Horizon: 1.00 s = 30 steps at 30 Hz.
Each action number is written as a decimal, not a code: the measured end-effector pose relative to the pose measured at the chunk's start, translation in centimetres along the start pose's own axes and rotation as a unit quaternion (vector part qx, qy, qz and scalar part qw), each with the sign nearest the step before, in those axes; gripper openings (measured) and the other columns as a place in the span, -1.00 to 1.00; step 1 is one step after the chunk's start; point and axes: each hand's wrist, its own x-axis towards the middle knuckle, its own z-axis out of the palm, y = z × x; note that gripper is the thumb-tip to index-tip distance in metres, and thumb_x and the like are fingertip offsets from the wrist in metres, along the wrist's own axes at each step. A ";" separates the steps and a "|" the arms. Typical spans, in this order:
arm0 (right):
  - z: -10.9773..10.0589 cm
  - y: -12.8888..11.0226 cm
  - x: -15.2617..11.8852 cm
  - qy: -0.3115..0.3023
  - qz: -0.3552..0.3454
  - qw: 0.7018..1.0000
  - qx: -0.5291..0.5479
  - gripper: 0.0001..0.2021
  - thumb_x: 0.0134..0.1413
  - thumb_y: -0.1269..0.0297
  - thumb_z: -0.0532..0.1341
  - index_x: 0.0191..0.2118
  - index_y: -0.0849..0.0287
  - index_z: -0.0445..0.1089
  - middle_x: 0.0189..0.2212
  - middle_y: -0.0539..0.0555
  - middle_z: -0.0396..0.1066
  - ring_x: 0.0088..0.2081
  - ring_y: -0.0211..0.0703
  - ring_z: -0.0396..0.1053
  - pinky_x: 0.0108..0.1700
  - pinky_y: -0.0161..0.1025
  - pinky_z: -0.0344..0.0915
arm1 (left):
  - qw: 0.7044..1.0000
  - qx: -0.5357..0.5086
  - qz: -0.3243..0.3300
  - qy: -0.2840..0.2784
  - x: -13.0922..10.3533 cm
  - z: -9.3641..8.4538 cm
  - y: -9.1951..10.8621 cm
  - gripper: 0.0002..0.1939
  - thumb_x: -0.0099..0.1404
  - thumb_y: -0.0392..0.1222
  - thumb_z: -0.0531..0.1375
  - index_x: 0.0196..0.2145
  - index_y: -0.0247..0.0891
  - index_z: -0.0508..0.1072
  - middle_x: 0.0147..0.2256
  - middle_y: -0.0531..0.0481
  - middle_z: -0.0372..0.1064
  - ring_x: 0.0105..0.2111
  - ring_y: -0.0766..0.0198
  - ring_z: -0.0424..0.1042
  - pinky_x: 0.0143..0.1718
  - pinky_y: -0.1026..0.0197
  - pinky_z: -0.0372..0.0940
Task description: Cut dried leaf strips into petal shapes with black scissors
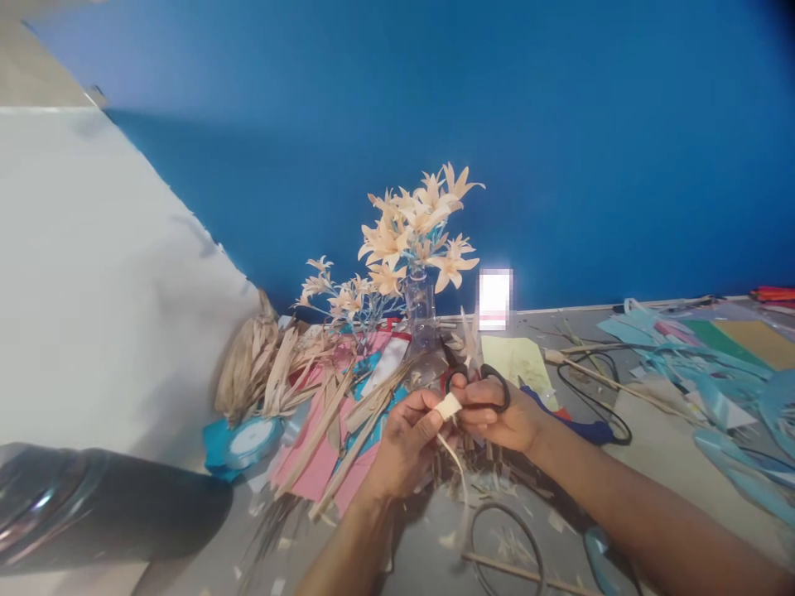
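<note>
My left hand (413, 443) is closed, pinching a small cream-coloured folded piece (448, 406) between thumb and fingers. A thin pale strand (460, 468) hangs below that piece. My right hand (497, 410) is closed around scissors (472, 339) with black handles, their blades pointing up, and its fingertips meet the cream piece. Behind the hands, pale artificial lilies (416, 223) stand in a clear glass vase (421, 310). Smaller lilies (351, 300) lean to the left of it.
Dried husk strips (245, 368), pink paper (304, 463) and a blue ribbon roll (252, 439) lie left. A dark cylinder (112, 505) is at lower left. Blue-handled pliers (577, 426), yellow paper (518, 364) and light blue strips (714, 389) lie right. A wire loop (537, 538) lies in front.
</note>
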 end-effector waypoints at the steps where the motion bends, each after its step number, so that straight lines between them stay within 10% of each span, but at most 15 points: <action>1: -0.3 0.0 0.0 0.005 -0.013 1.000 0.005 -0.63 -0.15 0.13 0.46 -0.32 0.21 0.36 -0.60 -0.15 0.18 -0.64 -0.47 -0.01 -0.55 -0.42 0.00 | 1.000 -0.004 -0.002 0.005 0.0 0.0 0.1 -0.70 0.12 -0.03 0.37 -0.42 -0.26 0.37 -0.58 0.13 0.21 -0.56 0.38 0.21 -0.44 0.27 0.15; 9: 1.3 -0.9 -0.3 0.106 -0.029 0.966 -0.232 -0.62 -0.30 0.23 0.49 -0.34 0.22 0.36 -0.57 -0.10 0.28 -0.52 -0.33 0.15 -0.49 -0.38 0.04 | 0.978 0.199 0.018 0.066 -0.2 0.4 1.0 -0.69 0.21 0.01 0.30 -0.45 -0.30 0.39 -0.54 0.07 0.30 -0.51 0.38 0.24 -0.42 0.29 0.10; 14: 1.2 -0.4 -0.3 -0.014 -0.038 0.992 -0.122 -0.66 -0.24 0.16 0.45 -0.51 0.21 0.29 -0.64 -0.11 0.18 -0.59 -0.36 0.07 -0.52 -0.36 0.01 | 0.996 0.080 0.016 -0.027 -0.5 1.0 1.3 -0.73 0.17 -0.04 0.34 -0.44 -0.29 0.42 -0.51 0.03 0.33 -0.48 0.32 0.29 -0.35 0.23 0.15; 20: -0.1 -1.2 -0.6 -0.043 -0.054 0.991 -0.111 -0.48 -0.26 -0.09 0.46 -0.29 0.20 0.36 -0.45 0.00 0.32 -0.40 -0.21 0.27 -0.37 -0.29 0.20 | 0.999 0.049 -0.019 0.012 -0.5 1.5 2.1 -0.68 0.10 -0.01 0.38 -0.46 -0.27 0.37 -0.55 0.07 0.29 -0.52 0.33 0.29 -0.39 0.23 0.15; 25: 1.6 -1.6 -0.8 0.038 -0.036 0.977 -0.206 -0.63 -0.26 0.19 0.48 -0.38 0.21 0.33 -0.52 -0.08 0.27 -0.50 -0.32 0.18 -0.46 -0.36 0.08 | 0.971 0.236 0.012 0.044 -1.0 1.7 2.5 -0.70 0.23 -0.02 0.29 -0.47 -0.30 0.39 -0.53 0.05 0.30 -0.49 0.36 0.23 -0.39 0.26 0.10; 30: 2.1 -1.1 -1.0 -0.042 -0.036 0.995 -0.081 -0.72 -0.24 0.27 0.43 -0.46 0.21 0.31 -0.63 -0.12 0.16 -0.58 -0.37 0.06 -0.51 -0.36 0.04 | 0.989 0.142 0.022 -0.035 -1.4 2.1 2.6 -0.73 0.18 -0.04 0.32 -0.44 -0.29 0.41 -0.49 0.03 0.30 -0.45 0.32 0.26 -0.34 0.22 0.13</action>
